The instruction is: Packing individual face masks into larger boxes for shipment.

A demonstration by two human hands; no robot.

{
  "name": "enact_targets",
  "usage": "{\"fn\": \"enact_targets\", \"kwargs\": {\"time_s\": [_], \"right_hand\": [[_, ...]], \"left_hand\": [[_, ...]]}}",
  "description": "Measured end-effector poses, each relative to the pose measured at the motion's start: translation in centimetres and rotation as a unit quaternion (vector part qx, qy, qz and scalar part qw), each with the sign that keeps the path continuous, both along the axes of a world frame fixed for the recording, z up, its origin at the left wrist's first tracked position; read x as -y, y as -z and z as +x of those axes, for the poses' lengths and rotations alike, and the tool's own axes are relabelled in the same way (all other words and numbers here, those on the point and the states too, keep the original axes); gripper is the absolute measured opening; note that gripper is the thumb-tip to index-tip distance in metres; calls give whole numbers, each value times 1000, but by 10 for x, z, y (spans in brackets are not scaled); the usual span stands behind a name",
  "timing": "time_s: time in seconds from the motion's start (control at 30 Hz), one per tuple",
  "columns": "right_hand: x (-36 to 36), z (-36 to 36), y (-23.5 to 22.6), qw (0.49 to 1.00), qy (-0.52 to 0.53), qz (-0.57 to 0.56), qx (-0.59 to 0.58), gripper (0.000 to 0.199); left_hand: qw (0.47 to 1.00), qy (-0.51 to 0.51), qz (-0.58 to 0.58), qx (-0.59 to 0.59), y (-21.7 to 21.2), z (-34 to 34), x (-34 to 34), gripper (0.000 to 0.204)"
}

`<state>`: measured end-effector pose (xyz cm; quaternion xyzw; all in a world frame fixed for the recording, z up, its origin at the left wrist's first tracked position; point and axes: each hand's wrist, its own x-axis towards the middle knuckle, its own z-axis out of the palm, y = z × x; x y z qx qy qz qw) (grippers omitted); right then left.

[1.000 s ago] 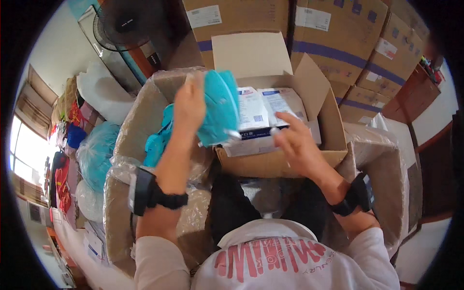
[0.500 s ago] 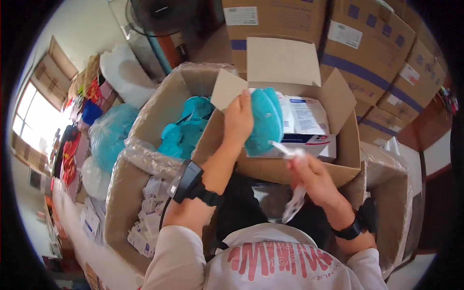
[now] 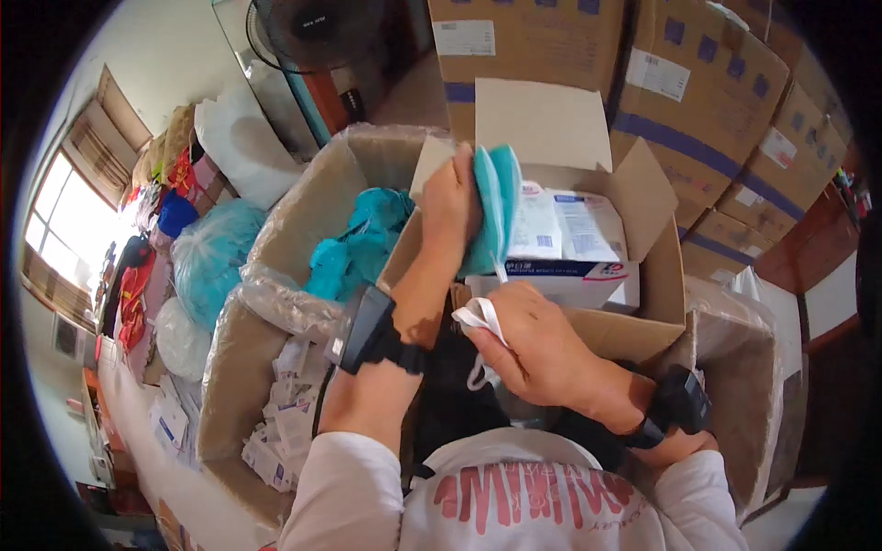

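Observation:
My left hand (image 3: 450, 207) grips a teal face mask (image 3: 494, 207), folded with pale edges, and holds it upright above the open carton (image 3: 634, 317). Whether it is one mask or a small stack, I cannot tell. My right hand (image 3: 537, 344) is closed on a white elastic strap (image 3: 482, 317), just in front of the carton. The strap runs up toward the mask's lower end, and a loop dangles beneath my fingers. White printed packets (image 3: 588, 225) and a white-and-blue box (image 3: 560, 285) lie inside the carton.
Teal pieces (image 3: 354, 248) fill part of a plastic-lined carton on the left. Nearer, another holds white paper slips (image 3: 280, 432). A third lined carton (image 3: 735, 386) stands at the right. Large cardboard boxes (image 3: 689, 110) are stacked behind, beside a fan (image 3: 308, 32).
My right hand has moved left and closer to the mask, bringing the white strap along. My left hand has shifted slightly left and up, and the mask has turned more edge-on.

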<state>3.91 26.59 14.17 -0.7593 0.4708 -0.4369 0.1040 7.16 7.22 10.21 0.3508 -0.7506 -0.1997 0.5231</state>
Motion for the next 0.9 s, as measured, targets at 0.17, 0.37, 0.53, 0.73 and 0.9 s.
{"fn": "enact_targets", "kwargs": {"time_s": [0.17, 0.37, 0.53, 0.73, 0.9], "right_hand": [[-65, 3, -9, 953, -133, 212, -171, 14], [-185, -139, 39, 897, 420, -23, 139, 33], [-345, -273, 86, 673, 707, 217, 8, 31], [-394, -299, 132, 549, 668, 490, -112, 28], [-186, -242, 78, 821, 528, 208, 68, 25]], "left_hand": [[896, -51, 262, -354, 19, 91, 118, 54], [903, -225, 317, -182, 81, 133, 126, 61], [815, -275, 413, -298, 152, 218, 173, 52], [830, -180, 448, -281, 141, 219, 179, 51], [960, -30, 135, -243, 48, 101, 87, 34]]}}
